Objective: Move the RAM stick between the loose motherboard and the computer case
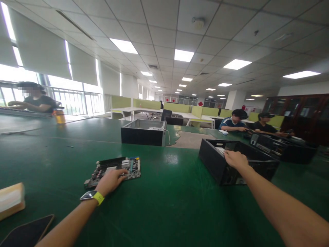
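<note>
A computer motherboard lies flat on the green tabletop, left of the middle. My left hand, with a watch on a yellow-green strap at the wrist, rests on the board, its visible fingers spread apart. To the right stands a black open-topped computer case. My right hand reaches over its near wall, with fingers curled down at the rim. Beside those fingertips a pale flat part shows inside the case; I cannot tell whether the hand touches it. The right fingertips are partly hidden.
A second open case stands further back, and another dark case lies at the right near two seated people. A pale block and a dark flat object lie at the near left. An orange container stands near a third person.
</note>
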